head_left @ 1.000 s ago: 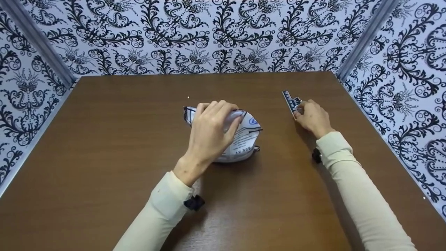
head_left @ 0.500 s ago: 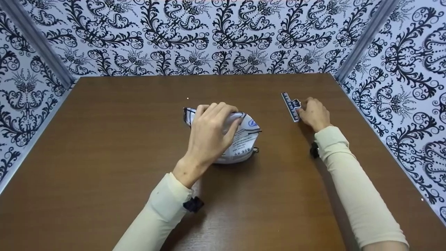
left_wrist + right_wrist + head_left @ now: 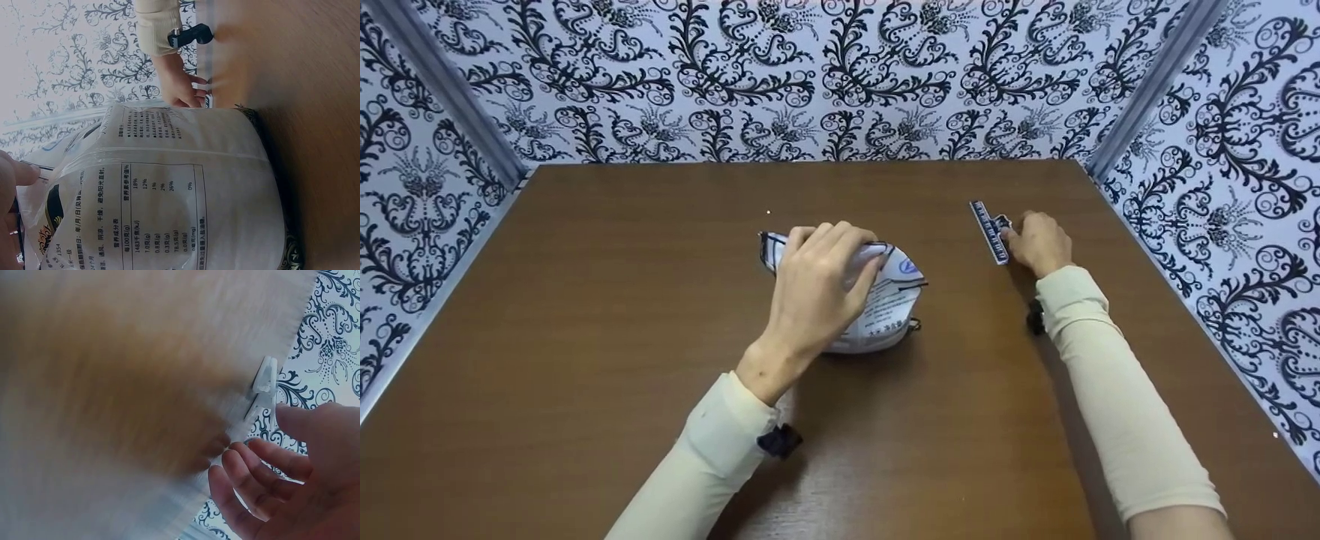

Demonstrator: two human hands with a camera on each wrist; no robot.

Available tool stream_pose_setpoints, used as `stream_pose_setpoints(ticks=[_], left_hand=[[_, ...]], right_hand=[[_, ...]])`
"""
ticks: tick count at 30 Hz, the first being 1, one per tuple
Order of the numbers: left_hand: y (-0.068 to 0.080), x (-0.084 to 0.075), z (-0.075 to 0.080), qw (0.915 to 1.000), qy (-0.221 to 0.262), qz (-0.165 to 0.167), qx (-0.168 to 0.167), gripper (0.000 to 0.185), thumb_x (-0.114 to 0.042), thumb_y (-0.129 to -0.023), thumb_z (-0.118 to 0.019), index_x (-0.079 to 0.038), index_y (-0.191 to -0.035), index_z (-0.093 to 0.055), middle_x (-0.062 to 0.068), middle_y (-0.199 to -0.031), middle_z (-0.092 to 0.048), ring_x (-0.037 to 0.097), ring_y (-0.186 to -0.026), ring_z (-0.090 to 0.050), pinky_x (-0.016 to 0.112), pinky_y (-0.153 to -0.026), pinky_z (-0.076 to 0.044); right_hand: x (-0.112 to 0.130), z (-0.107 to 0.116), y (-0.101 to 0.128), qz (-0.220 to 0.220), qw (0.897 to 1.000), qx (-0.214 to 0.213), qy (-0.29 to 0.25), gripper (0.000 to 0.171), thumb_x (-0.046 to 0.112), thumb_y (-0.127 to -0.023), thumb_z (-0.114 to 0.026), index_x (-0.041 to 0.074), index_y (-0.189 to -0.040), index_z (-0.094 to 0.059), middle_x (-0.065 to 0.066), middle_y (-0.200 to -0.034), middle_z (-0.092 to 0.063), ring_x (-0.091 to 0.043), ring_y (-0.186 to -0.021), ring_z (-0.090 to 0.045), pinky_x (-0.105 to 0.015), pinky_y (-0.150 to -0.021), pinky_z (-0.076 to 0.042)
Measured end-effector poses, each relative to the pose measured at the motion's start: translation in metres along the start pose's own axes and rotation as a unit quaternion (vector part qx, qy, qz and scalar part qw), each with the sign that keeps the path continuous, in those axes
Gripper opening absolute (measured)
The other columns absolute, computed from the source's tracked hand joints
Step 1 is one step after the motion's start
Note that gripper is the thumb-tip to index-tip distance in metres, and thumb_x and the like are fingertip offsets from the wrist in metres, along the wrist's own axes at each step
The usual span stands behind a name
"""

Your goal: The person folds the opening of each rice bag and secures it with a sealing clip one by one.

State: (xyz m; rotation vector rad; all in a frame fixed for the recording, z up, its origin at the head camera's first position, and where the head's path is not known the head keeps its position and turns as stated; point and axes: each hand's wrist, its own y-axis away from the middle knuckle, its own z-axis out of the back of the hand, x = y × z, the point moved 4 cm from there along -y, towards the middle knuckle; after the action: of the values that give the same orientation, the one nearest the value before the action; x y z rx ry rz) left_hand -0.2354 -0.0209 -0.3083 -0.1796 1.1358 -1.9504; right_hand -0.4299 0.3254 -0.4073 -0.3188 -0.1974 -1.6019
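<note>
A white plastic rice bag (image 3: 885, 309), printed with text and a blue logo, stands upright at mid-table. My left hand (image 3: 821, 281) grips its gathered top from above; the fingertips are hidden behind the plastic. In the left wrist view the bag (image 3: 225, 163) shows a nutrition table, and part of my left hand (image 3: 10, 191) is at its top. To the right lies a long white bag clip (image 3: 988, 232) with dark print. My right hand (image 3: 1042, 244) is just beside it, thumb close to its handle. In the right wrist view the fingers (image 3: 236, 478) are spread apart near the clip (image 3: 264, 385).
The brown wooden table (image 3: 607, 300) is enclosed at the back and sides by patterned wall panels (image 3: 750, 82) with grey metal corner posts (image 3: 1155, 82). A small white speck (image 3: 768, 212) lies behind the bag.
The right hand's fingers have come off the clip and drawn slightly to the right; the clip now lies more fully in sight. The left hand and bag have stayed in place.
</note>
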Motion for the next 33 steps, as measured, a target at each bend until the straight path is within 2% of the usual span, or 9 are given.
stream_pose_setpoints(ticks=[6,15,25,29,31,33], left_hand=[[0.0012,0.001,-0.0007,1.0,-0.003,-0.002,-0.003,0.013,-0.025,-0.098,-0.071,-0.014,-0.106,-0.074,-0.003,-0.099,-0.076,0.017,-0.093,-0.068,0.035,-0.09,-0.046],[0.0,0.0009,-0.0004,1.0,-0.005,-0.004,-0.001,0.014,-0.024,-0.097,-0.072,-0.013,-0.106,-0.074,-0.002,-0.099,-0.076,0.017,-0.093,-0.068,0.034,-0.089,-0.046],[0.0002,0.002,-0.0002,1.0,-0.006,-0.004,0.002,0.015,-0.025,-0.098,-0.071,-0.013,-0.107,-0.074,-0.002,-0.099,-0.076,0.017,-0.092,-0.067,0.034,-0.089,-0.046],[-0.0001,0.0022,-0.0003,1.0,-0.006,-0.005,0.003,0.015,-0.025,-0.098,-0.071,-0.013,-0.107,-0.074,-0.002,-0.099,-0.076,0.017,-0.092,-0.068,0.034,-0.089,-0.046],[-0.0003,0.0022,-0.0001,0.9999,-0.006,-0.008,0.001,0.015,-0.025,-0.098,-0.071,-0.013,-0.107,-0.074,-0.002,-0.099,-0.076,0.017,-0.092,-0.068,0.035,-0.089,-0.046],[-0.0003,0.0022,0.0,0.9999,-0.007,-0.01,-0.002,0.014,-0.024,-0.098,-0.071,-0.013,-0.106,-0.073,-0.002,-0.099,-0.076,0.017,-0.092,-0.068,0.035,-0.088,-0.046]], right_hand=[[-0.0011,-0.0014,-0.0018,-0.007,1.0,-0.012,-0.011,0.037,0.031,-0.102,-0.059,-0.001,-0.115,-0.07,-0.031,-0.124,-0.069,-0.053,-0.114,-0.065,-0.066,-0.095,-0.049],[-0.0015,-0.0021,-0.007,-0.029,0.999,-0.005,-0.033,0.041,0.035,-0.104,-0.056,-0.001,-0.121,-0.067,-0.031,-0.129,-0.066,-0.053,-0.119,-0.062,-0.065,-0.099,-0.047],[-0.0004,-0.0018,-0.0056,-0.08,0.993,0.004,-0.086,0.039,0.033,-0.102,-0.06,0.0,-0.119,-0.07,-0.028,-0.131,-0.067,-0.048,-0.119,-0.063,-0.062,-0.102,-0.048],[-0.0024,0.0008,-0.0045,-0.089,0.99,-0.001,-0.109,0.035,0.032,-0.098,-0.062,0.001,-0.106,-0.076,-0.023,-0.119,-0.072,-0.039,-0.104,-0.065,-0.056,-0.09,-0.051],[-0.0032,0.0022,-0.0039,-0.087,0.99,-0.007,-0.11,0.031,0.031,-0.096,-0.061,0.005,-0.09,-0.077,-0.019,-0.108,-0.073,-0.034,-0.096,-0.064,-0.052,-0.082,-0.051],[-0.0044,0.0033,-0.0037,-0.085,0.991,-0.011,-0.107,0.032,0.031,-0.094,-0.058,0.012,-0.071,-0.069,-0.015,-0.097,-0.07,-0.032,-0.091,-0.062,-0.048,-0.076,-0.049]])
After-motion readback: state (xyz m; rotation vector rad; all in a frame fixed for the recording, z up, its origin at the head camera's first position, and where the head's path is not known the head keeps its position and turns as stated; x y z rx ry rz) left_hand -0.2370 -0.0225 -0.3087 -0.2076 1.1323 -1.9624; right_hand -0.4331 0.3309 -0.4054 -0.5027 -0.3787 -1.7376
